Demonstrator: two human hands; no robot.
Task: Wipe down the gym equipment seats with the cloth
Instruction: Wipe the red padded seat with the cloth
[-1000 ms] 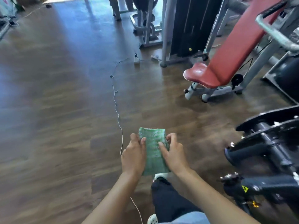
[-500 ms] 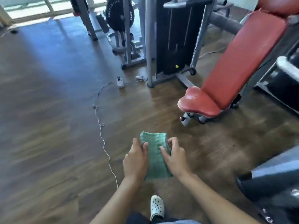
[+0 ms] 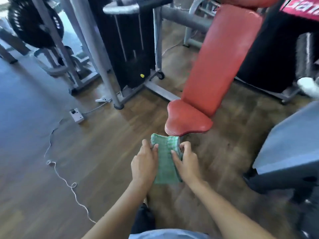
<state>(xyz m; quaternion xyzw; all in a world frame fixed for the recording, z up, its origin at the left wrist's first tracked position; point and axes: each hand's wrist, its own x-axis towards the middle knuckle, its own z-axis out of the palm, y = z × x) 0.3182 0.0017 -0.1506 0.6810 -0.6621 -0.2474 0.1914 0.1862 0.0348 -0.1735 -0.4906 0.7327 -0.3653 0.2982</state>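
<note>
A folded green checked cloth is held in front of me over the wooden floor. My left hand grips its left edge and my right hand pinches its right edge. Just beyond the cloth is a red padded seat with a long red backrest sloping up to the right. The cloth's far end sits just short of the seat's front edge.
A black weight stack in a grey frame stands behind the seat on the left. A white power strip and a thin white cable lie on the floor at left. A grey padded machine is close on the right.
The view has moved toward the red seat, which now looks larger and lies just beyond the cloth. Both hands keep the same hold on the cloth.
</note>
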